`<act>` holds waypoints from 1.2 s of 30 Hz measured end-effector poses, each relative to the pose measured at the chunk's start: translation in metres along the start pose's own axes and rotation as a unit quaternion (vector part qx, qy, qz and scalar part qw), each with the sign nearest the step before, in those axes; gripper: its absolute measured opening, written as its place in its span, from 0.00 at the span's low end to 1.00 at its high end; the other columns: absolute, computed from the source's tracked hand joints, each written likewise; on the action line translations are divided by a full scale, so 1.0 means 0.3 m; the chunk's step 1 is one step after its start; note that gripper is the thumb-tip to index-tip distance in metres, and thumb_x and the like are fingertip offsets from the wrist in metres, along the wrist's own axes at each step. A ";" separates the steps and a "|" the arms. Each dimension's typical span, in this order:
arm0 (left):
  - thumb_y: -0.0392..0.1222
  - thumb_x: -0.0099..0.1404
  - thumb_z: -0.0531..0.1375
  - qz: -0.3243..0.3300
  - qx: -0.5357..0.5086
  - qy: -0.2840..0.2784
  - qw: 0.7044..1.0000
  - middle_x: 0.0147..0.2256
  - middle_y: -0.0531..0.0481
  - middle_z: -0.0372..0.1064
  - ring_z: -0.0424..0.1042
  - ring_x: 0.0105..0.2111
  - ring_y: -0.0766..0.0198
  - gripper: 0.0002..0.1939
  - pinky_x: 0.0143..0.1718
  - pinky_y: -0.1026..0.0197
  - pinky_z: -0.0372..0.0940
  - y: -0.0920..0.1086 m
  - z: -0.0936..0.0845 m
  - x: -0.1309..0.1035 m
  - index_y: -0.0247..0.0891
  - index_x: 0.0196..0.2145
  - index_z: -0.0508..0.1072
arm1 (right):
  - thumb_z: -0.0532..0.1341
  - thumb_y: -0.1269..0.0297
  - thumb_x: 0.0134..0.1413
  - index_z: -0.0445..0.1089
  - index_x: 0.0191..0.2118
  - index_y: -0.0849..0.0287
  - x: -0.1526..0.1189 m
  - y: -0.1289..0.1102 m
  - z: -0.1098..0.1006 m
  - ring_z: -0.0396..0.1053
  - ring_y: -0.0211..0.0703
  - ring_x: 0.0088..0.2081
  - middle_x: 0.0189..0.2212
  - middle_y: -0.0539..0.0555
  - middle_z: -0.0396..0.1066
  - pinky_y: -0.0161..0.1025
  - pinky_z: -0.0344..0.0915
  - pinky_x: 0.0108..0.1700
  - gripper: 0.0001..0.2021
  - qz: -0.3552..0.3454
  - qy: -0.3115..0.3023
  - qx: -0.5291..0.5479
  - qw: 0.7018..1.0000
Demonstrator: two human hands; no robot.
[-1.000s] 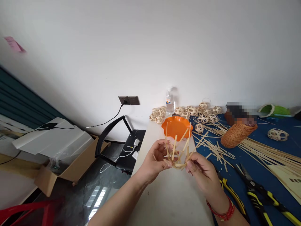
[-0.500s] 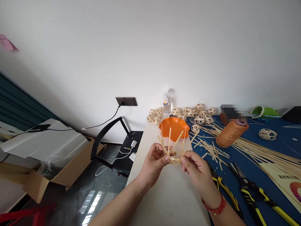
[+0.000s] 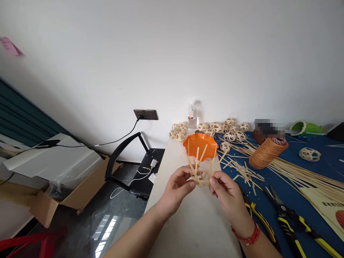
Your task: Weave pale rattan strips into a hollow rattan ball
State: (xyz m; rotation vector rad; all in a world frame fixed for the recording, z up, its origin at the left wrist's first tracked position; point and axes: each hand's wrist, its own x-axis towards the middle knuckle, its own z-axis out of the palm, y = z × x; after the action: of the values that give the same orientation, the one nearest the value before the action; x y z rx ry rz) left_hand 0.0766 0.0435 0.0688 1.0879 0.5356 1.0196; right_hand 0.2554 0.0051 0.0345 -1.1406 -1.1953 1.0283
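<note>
Between my hands is a small half-woven ball of bamboo strips (image 3: 202,183), held just above the pale table top. Its rounded woven base faces down, and several loose strip ends fan upward. My left hand (image 3: 180,185) pinches its left side between thumb and fingers. On the right side, my right hand (image 3: 223,187), with a red bracelet at the wrist, grips the weave with thumb and forefinger. Right behind the strips sits an orange wavy-rimmed dish (image 3: 201,142). The fingertips behind the weave are partly hidden.
Finished woven balls (image 3: 231,130) lie along the wall near a water bottle (image 3: 192,116). On the blue mat are cut strips (image 3: 247,175), a twine spool (image 3: 267,154), pliers (image 3: 259,218) and shears (image 3: 286,211). A black chair (image 3: 139,168) stands at left.
The bamboo piece has turned slightly in my fingers, and its upright strips lean differently. My left thumb has shifted a little on the weave. The whole view has moved slightly.
</note>
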 end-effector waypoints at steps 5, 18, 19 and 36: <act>0.39 0.54 0.74 -0.019 -0.028 0.031 0.999 0.43 0.47 0.74 0.74 0.45 0.56 0.13 0.47 0.54 0.66 -0.002 0.008 0.009 0.39 0.34 0.74 | 0.58 0.51 0.65 0.64 0.29 0.56 -0.002 -0.007 0.005 0.59 0.36 0.23 0.21 0.45 0.61 0.35 0.56 0.27 0.17 -0.008 0.000 -0.028 1.000; 0.35 0.53 0.75 -0.054 -0.081 0.103 0.990 0.40 0.47 0.78 0.78 0.44 0.56 0.14 0.48 0.54 0.65 -0.003 0.032 0.017 0.36 0.27 0.71 | 0.56 0.59 0.66 0.64 0.29 0.55 -0.008 -0.032 0.018 0.54 0.35 0.23 0.22 0.45 0.57 0.34 0.52 0.26 0.13 -0.082 -0.007 -0.097 0.992; 0.35 0.52 0.75 -0.057 -0.087 0.107 0.989 0.40 0.47 0.78 0.78 0.44 0.56 0.15 0.49 0.53 0.65 -0.002 0.034 0.018 0.36 0.27 0.71 | 0.56 0.59 0.66 0.64 0.29 0.55 -0.008 -0.033 0.018 0.54 0.35 0.23 0.22 0.45 0.57 0.34 0.52 0.26 0.13 -0.083 -0.007 -0.098 0.992; 0.31 0.52 0.74 -0.057 -0.137 0.116 0.982 0.45 0.47 0.78 0.78 0.49 0.52 0.14 0.56 0.48 0.62 -0.015 0.047 0.020 0.36 0.24 0.72 | 0.55 0.60 0.67 0.64 0.31 0.55 -0.005 -0.032 0.021 0.54 0.34 0.23 0.22 0.44 0.56 0.33 0.53 0.26 0.12 -0.097 0.003 -0.107 0.990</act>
State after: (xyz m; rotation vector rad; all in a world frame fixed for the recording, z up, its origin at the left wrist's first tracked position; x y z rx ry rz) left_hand 0.0923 0.0417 0.0711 0.6913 0.6169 1.0903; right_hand 0.2491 0.0030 0.0439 -1.1648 -1.4066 0.7620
